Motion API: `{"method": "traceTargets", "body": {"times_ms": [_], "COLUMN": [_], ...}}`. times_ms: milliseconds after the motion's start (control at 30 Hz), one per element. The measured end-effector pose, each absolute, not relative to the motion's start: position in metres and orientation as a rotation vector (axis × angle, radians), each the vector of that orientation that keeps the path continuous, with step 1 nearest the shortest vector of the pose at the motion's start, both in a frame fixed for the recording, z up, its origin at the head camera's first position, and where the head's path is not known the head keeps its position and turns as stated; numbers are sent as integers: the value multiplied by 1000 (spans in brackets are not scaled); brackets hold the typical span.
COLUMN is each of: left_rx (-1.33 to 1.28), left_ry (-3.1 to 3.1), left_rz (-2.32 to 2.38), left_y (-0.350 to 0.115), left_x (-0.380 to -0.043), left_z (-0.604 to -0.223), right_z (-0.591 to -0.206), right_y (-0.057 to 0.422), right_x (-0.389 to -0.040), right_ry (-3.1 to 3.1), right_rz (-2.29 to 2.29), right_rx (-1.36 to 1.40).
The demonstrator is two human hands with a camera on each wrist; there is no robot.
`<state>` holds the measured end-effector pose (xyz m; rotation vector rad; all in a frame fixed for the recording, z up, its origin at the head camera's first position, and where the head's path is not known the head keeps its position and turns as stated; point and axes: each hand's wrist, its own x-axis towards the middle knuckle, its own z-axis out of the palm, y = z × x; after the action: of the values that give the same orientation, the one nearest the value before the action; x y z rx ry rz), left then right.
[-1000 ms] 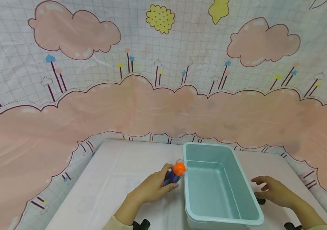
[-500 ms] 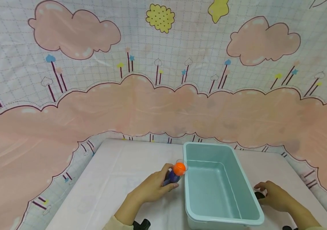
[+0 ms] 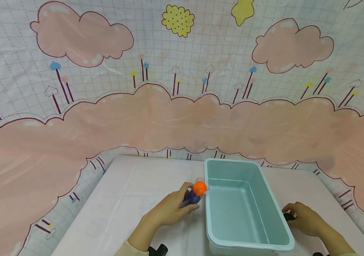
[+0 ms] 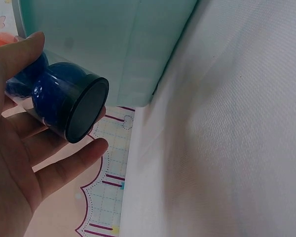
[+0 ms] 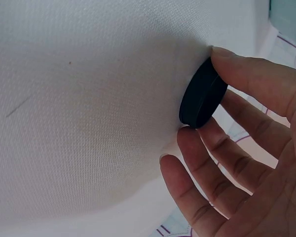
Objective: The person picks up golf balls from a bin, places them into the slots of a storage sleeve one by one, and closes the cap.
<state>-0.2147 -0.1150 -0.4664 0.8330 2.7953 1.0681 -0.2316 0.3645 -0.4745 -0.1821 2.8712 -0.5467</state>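
Observation:
My left hand [image 3: 168, 209] holds a clear plastic tube [image 4: 54, 116] with an orange ball [image 3: 199, 188] at its far end and blue balls [image 4: 59, 89] behind. A black cap [image 4: 89, 109] closes the tube's near end, as the left wrist view shows. Thumb and fingers wrap its sides, tilted beside the bin's left rim. On the other side of the bin, my right hand [image 3: 308, 219] pinches a round black lid [image 5: 203, 94] by its edge, between thumb and fingers. This lid stands on its side at the white tabletop; its far face is hidden.
A pale turquoise bin [image 3: 212, 227] stands between the hands, with nothing seen inside it. White cloth [image 3: 105, 213] covers the table. Behind hangs a patterned curtain [image 3: 182, 121] with clouds. Black straps or mounts [image 3: 158, 250] show at the wrists.
My right hand has come down a little toward the near side and its fingers have closed around the black lid. My left hand and the tube have stayed put.

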Motion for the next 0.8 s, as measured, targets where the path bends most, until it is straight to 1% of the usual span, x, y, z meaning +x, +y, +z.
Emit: {"method": "traceTargets", "body": {"times_ms": [433,800], "left_rx": [861,837], "left_ry": [2806,2815], "left_rz": [1067,1064], "left_y": [-112,-111], "left_x": [-216,-217], "left_z": [-467,-466], "right_z": [-469,-450], "right_y": [369,374], "right_x": [-234,-232], "right_ry": [2840,2920], "right_rz": [-590,-586], "right_rx": [-193,-395]}}
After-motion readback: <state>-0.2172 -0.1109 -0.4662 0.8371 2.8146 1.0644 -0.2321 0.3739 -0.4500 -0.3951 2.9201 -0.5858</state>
